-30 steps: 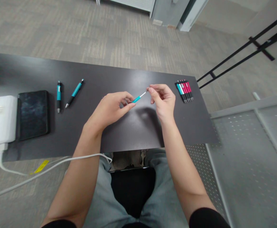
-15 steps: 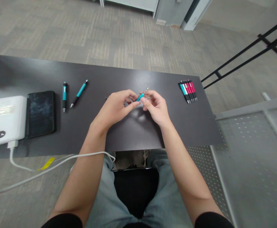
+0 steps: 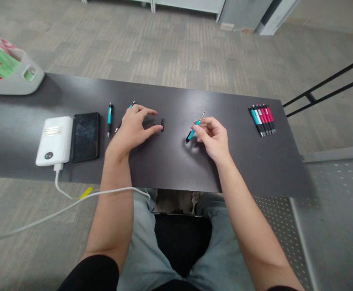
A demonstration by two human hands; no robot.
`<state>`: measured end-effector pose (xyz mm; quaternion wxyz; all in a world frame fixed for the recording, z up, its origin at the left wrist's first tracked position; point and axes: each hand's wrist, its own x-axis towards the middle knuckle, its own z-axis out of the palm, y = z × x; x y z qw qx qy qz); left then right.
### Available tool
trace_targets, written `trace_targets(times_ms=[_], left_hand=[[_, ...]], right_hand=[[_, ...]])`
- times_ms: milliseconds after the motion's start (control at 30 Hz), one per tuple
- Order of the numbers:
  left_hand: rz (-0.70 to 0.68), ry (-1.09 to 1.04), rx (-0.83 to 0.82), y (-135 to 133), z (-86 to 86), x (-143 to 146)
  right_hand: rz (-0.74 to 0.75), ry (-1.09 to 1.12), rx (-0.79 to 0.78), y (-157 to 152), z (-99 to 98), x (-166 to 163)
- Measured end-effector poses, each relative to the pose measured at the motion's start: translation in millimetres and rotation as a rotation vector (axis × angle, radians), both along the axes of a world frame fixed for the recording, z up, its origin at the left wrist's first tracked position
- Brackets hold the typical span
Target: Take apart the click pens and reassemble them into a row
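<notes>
Two hands work over the dark table. His right hand pinches a teal pen barrel; the left hand, fingers spread, reaches at a small black pen part.

Dark desk, grey carpet-tile flr

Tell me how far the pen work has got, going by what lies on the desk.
Done, it seems: two teal pens lie whole at the left, one in plain view, one half under the left hand. In hand: the right hand holds a teal pen body with its refill showing, while the left hand reaches for small black parts. Left: the bundle of pens at the right, untouched.
</notes>
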<state>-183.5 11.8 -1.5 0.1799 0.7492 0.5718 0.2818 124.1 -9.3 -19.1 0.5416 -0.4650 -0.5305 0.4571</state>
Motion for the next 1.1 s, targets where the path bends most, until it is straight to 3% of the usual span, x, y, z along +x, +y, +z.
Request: trace_targets(times_ms=[267, 500, 667, 867, 1100], left_hand=[[0.014, 0.096, -0.021, -6, 5.8, 31], [-0.050, -0.586, -0.070, -1, 14.9, 45], [0.016, -0.754, -0.008, 7, 11.4, 57], [0.073, -0.775, 0.018, 8, 6.7, 61], [-0.021, -0.739, -0.023, 3, 9.5, 65]], right_hand=[[0.059, -0.056, 0.010, 0, -6.5, -4], [0.109, -0.143, 0.046, -3, -6.9, -1], [0.129, -0.185, 0.151, -7, -0.3, -3], [0.119, -0.260, 0.193, -6, 3.0, -5], [0.099, -0.288, 0.241, -4, 1.0, -3]])
